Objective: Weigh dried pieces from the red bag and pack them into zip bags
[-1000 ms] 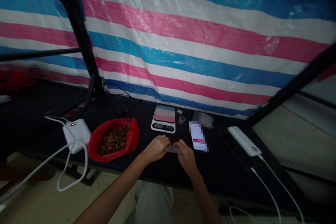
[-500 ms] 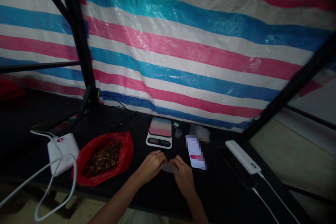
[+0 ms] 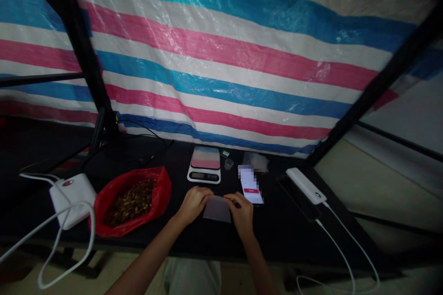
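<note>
Both my hands hold a small clear plastic bag [image 3: 217, 209] just above the black table [image 3: 284, 226]. My left hand [image 3: 194, 203] pinches its left top corner and my right hand [image 3: 242, 212] pinches the right one, fingers closed on it. A small digital kitchen scale [image 3: 205, 170] sits just behind my hands. To the left lies an open red plastic bag [image 3: 162, 189] filled with small brown pieces [image 3: 129, 203]. A lit phone [image 3: 251, 186] lies right of my hands.
A white box with cables [image 3: 71, 198] sits at the left. A white power bank [image 3: 305, 185] with a cable lies on a dark phone at the right. A tiny clear cup [image 3: 228, 164] and crumpled clear bags [image 3: 256, 161] sit behind. A striped tarp [image 3: 221, 64] and black poles back the table.
The small clear bag now hangs flat and spread between my hands, where before it was bunched between my fingers. My view has shifted a little; the hands stay in place.
</note>
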Demonstrator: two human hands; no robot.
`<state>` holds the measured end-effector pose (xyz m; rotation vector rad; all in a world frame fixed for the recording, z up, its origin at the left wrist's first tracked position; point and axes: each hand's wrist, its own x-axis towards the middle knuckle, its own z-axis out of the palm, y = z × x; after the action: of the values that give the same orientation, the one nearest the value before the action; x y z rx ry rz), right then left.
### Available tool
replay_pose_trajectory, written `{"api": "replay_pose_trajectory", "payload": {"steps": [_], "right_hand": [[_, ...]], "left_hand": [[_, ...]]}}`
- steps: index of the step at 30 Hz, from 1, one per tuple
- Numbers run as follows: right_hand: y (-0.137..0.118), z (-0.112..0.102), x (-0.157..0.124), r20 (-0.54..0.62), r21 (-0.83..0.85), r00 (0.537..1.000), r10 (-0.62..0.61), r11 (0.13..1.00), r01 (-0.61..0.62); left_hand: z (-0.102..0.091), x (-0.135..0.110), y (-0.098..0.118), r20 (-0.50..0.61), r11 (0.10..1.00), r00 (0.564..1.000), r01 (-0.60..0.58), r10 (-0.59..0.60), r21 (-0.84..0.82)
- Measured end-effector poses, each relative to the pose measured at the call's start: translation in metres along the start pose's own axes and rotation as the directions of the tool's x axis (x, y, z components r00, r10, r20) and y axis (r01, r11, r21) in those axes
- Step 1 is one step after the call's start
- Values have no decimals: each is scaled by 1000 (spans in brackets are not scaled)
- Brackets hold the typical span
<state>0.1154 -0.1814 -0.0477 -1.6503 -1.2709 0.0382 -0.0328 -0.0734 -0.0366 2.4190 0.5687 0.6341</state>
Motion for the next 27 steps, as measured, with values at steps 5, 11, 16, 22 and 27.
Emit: {"api": "replay_pose_trajectory", "payload": {"steps": [5, 11, 16, 22, 27], "right_hand": [[-9, -6, 0, -2, 59, 1000, -15, 998, 15], [-4, -13, 31, -39, 33, 998, 48, 998, -46], [33, -48, 100, -321, -156, 882, 346, 899, -410], [75, -79, 140, -291, -371, 741, 605, 642, -671], [87, -73, 145, -277, -446, 704, 654, 561, -697]], "left_hand": [[-7, -2, 5, 92, 997, 995, 43, -38, -57], [-11, -4, 6, 39, 988, 989, 143, -141, -61], [-11, -3, 1, -73, 965, 968, 230, -241, -127], [-13, 0, 7, -7, 979, 980, 201, -201, -24], [-14, 1, 9, -7, 974, 974, 225, -225, 3]]}}
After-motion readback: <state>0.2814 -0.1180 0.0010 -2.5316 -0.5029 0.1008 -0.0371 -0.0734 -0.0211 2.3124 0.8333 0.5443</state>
